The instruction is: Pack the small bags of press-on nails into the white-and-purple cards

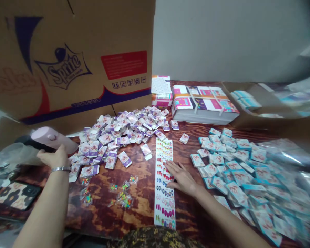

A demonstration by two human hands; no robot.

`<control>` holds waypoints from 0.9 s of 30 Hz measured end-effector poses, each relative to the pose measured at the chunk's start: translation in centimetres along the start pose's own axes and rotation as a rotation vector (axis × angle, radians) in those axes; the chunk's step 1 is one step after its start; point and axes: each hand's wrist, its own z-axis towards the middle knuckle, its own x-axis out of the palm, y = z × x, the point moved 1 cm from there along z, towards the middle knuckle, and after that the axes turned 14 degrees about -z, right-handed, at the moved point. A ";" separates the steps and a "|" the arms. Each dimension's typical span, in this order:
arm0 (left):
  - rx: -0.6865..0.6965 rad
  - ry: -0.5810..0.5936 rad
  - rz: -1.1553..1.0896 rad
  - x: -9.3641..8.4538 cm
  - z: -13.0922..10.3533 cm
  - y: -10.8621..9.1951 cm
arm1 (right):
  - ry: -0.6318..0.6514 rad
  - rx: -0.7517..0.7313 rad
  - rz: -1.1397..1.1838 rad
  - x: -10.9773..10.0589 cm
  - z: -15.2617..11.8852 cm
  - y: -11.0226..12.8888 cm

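My left hand (54,157), with a bracelet at the wrist, reaches to a pale pink cup (53,137) lying on its side; its fingers are spread and appear to be beside or touching the cup. My right hand (181,177) lies with fingers outstretched on the right edge of a long sticker sheet (165,206) printed with rows of colourful nail shapes. Small purple-and-white boxes (124,131) form a heap behind the sheet's left side. Blue-and-white boxes (237,168) are piled to the right. Several little bags of coloured candy (125,198) lie left of the sheet.
A large cardboard carton (93,44) stands at the back left. Behind the sheet are a strapped bundle (204,115) and a small printed box (161,100). An open carton (237,113) is at the right. A flower-patterned phone (17,196) lies front left.
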 end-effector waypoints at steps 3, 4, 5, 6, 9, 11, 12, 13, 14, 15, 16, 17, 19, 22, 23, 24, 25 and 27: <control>-0.022 -0.164 -0.015 0.5 -3.7 -3.0 | -0.040 0.004 0.025 0.4 -0.1 -0.2; -0.005 -0.159 -0.038 0.7 -5.5 -4.5 | -0.063 0.001 0.034 0.6 -0.1 -0.2; 0.007 -0.085 -0.106 0.9 -7.5 -6.3 | -0.089 -0.001 0.043 0.7 -0.2 -0.2; 0.018 0.030 -0.174 1.1 -9.7 -8.1 | -0.120 0.001 0.052 0.8 -0.2 -0.1; -0.047 0.571 -0.332 1.9 -16.8 -13.5 | -0.222 0.018 0.096 -0.2 -0.4 0.5; -0.081 0.955 -0.371 2.4 -20.9 -16.1 | -0.259 0.016 0.157 -2.2 -0.7 1.1; -0.069 1.134 -0.367 2.6 -22.5 -17.0 | -0.262 0.012 0.201 -3.7 -0.9 1.5; -0.042 1.257 -0.369 2.8 -23.9 -17.5 | -0.256 -0.003 0.246 -5.3 -1.2 1.8; -0.028 1.352 -0.379 3.0 -24.9 -17.9 | -0.259 -0.023 0.294 -7.1 -1.4 2.1; -0.025 1.419 -0.403 3.2 -25.8 -18.1 | -0.270 -0.052 0.345 -8.8 -1.6 2.4; -0.040 1.468 -0.433 3.3 -26.4 -18.3 | -0.290 -0.065 0.392 -10.4 -1.7 2.6; -0.075 1.505 -0.467 3.5 -26.9 -18.4 | -0.313 -0.063 0.428 -11.8 -1.7 2.8; -0.193 1.546 -0.529 3.8 -27.7 -18.6 | -0.355 -0.047 0.491 -13.7 -1.6 2.9; -0.435 1.553 -0.620 3.9 -28.2 -18.8 | -0.396 -0.020 0.578 -14.2 -1.0 2.7; -0.521 1.547 -0.653 3.8 -28.3 -18.8 | -0.391 -0.018 0.612 -14.0 -0.7 2.7; -0.603 1.544 -0.687 3.7 -28.4 -18.7 | -0.375 -0.018 0.649 -13.7 -0.5 2.7; -0.678 1.544 -0.717 3.5 -28.4 -18.5 | -0.353 -0.021 0.691 -13.4 -0.2 2.8; -0.814 1.579 -0.759 3.0 -28.3 -18.1 | -0.299 -0.030 0.789 -12.7 0.2 3.1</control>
